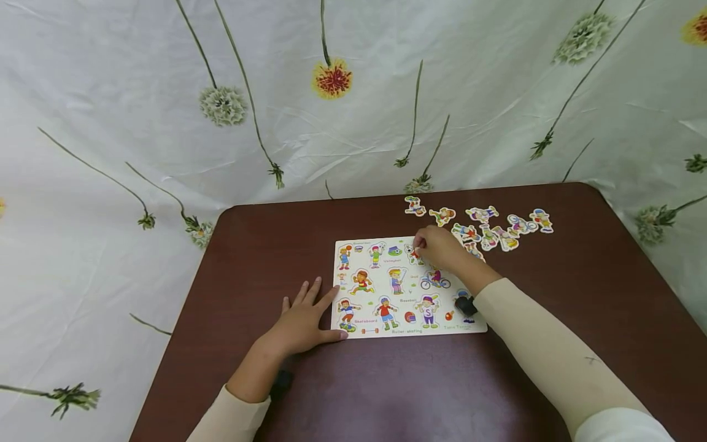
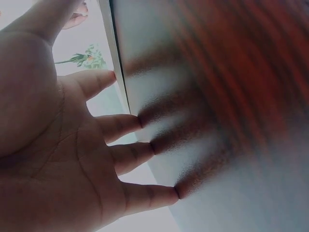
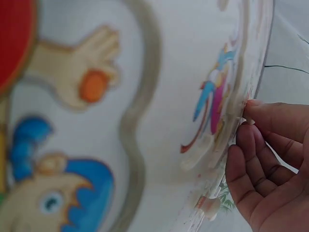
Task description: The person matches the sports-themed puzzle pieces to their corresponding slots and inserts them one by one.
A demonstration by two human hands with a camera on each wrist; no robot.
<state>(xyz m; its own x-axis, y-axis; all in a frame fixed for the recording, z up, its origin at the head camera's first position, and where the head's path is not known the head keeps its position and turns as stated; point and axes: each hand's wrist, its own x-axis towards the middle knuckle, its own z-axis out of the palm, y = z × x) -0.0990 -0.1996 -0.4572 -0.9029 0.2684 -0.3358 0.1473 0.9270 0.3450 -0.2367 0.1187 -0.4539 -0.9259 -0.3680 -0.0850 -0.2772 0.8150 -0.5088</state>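
A white puzzle board (image 1: 400, 290) printed with children playing sports lies on the table. At its left edge is my left hand (image 1: 301, 320), fingers spread; the thumb and a finger touch the board's side. In the left wrist view, the left hand's fingertips (image 2: 164, 197) rest on the tabletop. My right hand (image 1: 442, 248) is over the board's top edge, its thumb and fingertips pinching a small puzzle piece (image 1: 413, 254) at a slot there. In the right wrist view the right hand (image 3: 275, 164) pinches at the board surface, and its fingers hide most of that piece.
Several loose figure pieces (image 1: 482, 214) are scattered on the dark brown table (image 1: 569, 276) beyond and right of the board, some close to the right hand. A black wrist camera (image 1: 466, 305) covers part of the board's lower right. Behind the table hangs a floral cloth (image 1: 276, 92).
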